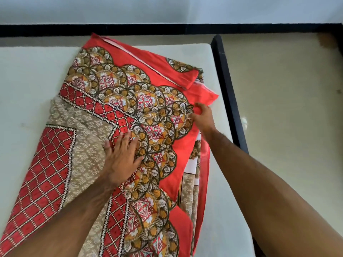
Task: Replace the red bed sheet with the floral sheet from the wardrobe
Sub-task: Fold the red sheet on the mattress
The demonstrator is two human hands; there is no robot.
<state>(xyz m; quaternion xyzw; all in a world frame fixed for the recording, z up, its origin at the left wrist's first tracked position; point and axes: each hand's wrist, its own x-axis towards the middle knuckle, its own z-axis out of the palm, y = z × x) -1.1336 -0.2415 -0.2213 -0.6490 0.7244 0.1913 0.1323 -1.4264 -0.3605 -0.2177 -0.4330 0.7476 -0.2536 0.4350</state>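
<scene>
Head view, looking down over a bare pale mattress (27,75). A red bed sheet (130,101) lies folded in a long band running diagonally across the mattress, from the near left corner of the frame up toward the far middle. Pattern: orange-and-brown scalloped medallions, a red lattice border with white dots, a beige panel with small white motifs, plain red at the edges. Several layers show stacked along its right side, near the mattress edge.

Left hand (121,156) lies palm-down on the sheet, grip spread wide, fingers (128,140) fanned and pressing flat where the lattice border meets the medallions. It holds nothing.

Right hand (203,117) reaches farther out, to the right edge of the sheet. Its grip is pressed together on a bit of the patterned cloth, bunching the fabric into a small pucker at the fingertips. A plain red corner sticks out just beyond this hand.

Far end of the sheet shows a folded-back red flap with a pale hem line.

A black bed frame (225,86) edges the mattress on the right; beyond it, beige floor (287,108). A black strip and a light wall (167,8) run across the top.
</scene>
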